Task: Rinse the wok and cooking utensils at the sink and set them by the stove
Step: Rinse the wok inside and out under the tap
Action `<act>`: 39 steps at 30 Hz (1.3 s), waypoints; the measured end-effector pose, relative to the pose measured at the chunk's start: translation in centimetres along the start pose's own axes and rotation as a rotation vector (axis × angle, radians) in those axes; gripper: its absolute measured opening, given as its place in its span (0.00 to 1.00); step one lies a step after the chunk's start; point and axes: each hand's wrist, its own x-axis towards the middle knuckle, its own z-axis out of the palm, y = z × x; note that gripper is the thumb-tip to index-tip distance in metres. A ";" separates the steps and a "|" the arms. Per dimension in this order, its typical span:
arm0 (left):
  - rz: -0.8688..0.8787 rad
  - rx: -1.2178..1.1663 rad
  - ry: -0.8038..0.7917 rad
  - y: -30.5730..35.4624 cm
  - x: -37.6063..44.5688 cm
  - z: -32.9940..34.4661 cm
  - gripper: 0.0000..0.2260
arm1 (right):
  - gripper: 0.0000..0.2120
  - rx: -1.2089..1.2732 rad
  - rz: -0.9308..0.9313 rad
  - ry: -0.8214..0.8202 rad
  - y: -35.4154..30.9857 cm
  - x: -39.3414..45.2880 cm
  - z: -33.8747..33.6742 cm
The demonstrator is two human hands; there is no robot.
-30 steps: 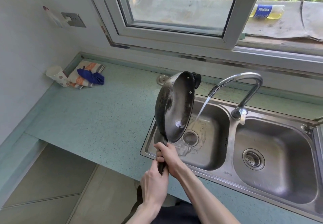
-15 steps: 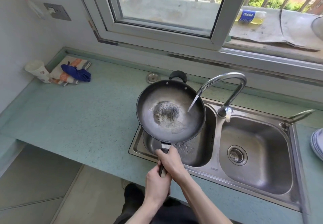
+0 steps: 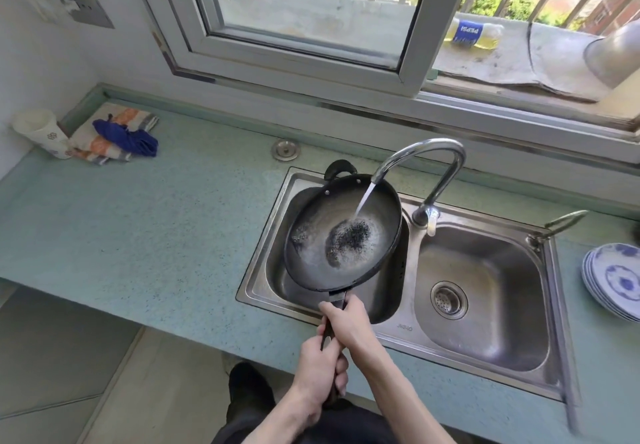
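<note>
L hand: clenched round the wok handle's near end, steadying the weight.
R hand: grasps handle nearer the bowl, for tilt control.
Wok: held level over sink's left basin so water pools w/ dark residue.
Tap: at sink's back edge, stream runs into wok.
Utensils: none in view.

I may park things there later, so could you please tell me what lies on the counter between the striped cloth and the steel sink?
In the head view, only a small round metal cap sits near the back wall; otherwise bare green counter.
</note>
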 end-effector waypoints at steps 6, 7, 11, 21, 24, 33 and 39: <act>-0.027 -0.134 -0.047 -0.1 0.1 -0.2 0.13 | 0.13 0.335 0.132 -0.061 0.4 -0.5 -0.4; -0.028 -0.158 -0.061 -0.1 0.0 -0.3 0.13 | 0.14 0.430 0.190 -0.098 0.6 -0.4 -0.4; -0.021 -0.243 -0.104 -0.5 -0.3 -0.5 0.14 | 0.13 0.864 0.436 -0.382 0.4 -0.2 -0.2; -0.047 -0.252 -0.159 -0.5 -0.8 -0.8 0.13 | 0.16 0.747 0.342 -0.211 0.6 -0.5 0.9; -0.075 -0.234 -0.169 -0.5 -1.3 -0.7 0.12 | 0.16 0.736 0.323 -0.184 0.7 -1.2 0.7; -0.202 -0.189 -0.170 -1.1 -2.6 -2.0 0.08 | 0.16 0.637 0.277 -0.076 1.4 -3.8 2.3; -0.290 -0.198 -0.228 -1.3 -2.9 -4.9 0.16 | 0.14 0.644 0.257 0.035 1.2 -5.1 4.9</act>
